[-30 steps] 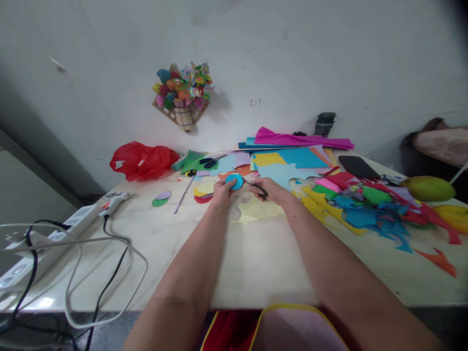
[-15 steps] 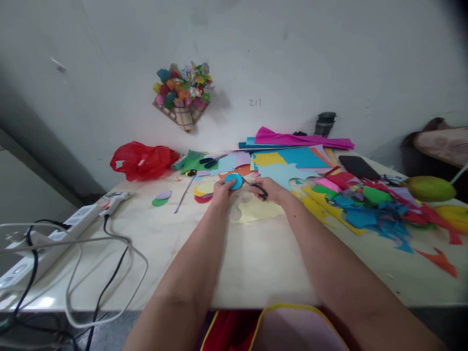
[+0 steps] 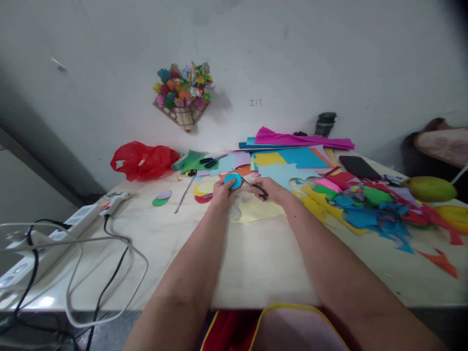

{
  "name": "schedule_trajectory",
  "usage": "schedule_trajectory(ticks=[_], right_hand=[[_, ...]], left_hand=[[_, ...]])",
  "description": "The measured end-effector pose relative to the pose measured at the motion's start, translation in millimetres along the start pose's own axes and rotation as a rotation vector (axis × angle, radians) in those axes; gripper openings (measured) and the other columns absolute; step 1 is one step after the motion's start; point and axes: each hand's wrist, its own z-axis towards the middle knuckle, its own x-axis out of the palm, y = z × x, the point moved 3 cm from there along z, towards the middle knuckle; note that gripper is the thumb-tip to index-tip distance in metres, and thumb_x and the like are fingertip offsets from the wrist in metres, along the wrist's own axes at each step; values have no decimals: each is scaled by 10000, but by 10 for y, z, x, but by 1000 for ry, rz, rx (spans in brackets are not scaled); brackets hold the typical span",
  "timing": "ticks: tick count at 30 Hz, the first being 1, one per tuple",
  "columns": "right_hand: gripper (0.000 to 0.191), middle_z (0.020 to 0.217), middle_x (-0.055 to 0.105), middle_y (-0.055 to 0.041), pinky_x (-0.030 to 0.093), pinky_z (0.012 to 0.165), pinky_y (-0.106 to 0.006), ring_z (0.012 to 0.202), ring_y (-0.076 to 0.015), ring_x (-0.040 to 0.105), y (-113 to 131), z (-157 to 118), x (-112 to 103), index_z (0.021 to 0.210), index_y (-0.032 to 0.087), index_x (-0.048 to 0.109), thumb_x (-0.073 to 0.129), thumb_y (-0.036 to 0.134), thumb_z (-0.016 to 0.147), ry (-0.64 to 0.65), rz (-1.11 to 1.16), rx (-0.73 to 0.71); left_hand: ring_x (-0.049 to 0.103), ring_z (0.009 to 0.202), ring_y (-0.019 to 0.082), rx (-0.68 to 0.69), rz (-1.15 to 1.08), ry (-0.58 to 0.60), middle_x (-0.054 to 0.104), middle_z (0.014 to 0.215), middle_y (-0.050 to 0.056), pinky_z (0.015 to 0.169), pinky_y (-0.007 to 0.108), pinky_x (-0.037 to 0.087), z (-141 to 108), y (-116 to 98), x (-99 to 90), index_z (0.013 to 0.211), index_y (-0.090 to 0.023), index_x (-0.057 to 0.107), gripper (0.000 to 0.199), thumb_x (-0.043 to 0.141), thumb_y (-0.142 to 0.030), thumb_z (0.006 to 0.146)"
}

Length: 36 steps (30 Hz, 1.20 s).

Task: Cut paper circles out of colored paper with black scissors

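Table (image 3: 263, 263): no change over the last second. Scrap pile (image 3: 376, 214), off to the right of the right hand (image 3: 268, 187): same. Right hand barely moved, gripping scissors (image 3: 257, 187) by the handles. Left hand (image 3: 221, 191) pinching blue disc (image 3: 238, 181); disc nudged very slightly left, so scissor work at its rim looks ongoing. Disc at left fingertips, between the hands, blades by its right edge; contact unclear.
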Motion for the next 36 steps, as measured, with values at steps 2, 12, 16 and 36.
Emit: schedule_trajectory(ticks=[2, 12, 16, 36], right_hand=[[232, 375, 423, 61, 272, 332, -190, 329, -70, 364, -3, -1, 0, 595, 186, 512, 712, 262, 685, -2, 0, -2], [294, 369, 423, 46, 266, 331, -195, 323, -70, 349, 22, -22, 34, 540, 196, 452, 684, 248, 714, 18, 40, 28], [308, 397, 443, 39, 284, 340, -196, 343, -71, 376, 6, -18, 29, 545, 193, 449, 704, 243, 710, 31, 35, 20], [269, 392, 447, 52, 273, 332, -191, 328, -65, 372, -4, 2, 12, 579, 182, 489, 709, 272, 705, -3, -11, -17]], left_hand=[[682, 683, 215, -1, 0, 2, 708, 693, 47, 847, 447, 552, 1, 0, 0, 707, -125, 693, 393, 891, -303, 417], [702, 746, 238, 0, 6, -1, 704, 704, 54, 873, 462, 544, -7, -6, 0, 701, -122, 694, 332, 875, -271, 465], [703, 742, 242, -13, 16, 19, 709, 707, 66, 872, 450, 543, -21, -12, 14, 694, -122, 700, 339, 878, -287, 457], [687, 682, 216, 4, 37, 22, 714, 688, 53, 798, 417, 564, -15, 4, 23, 692, -131, 701, 380, 884, -326, 422]])
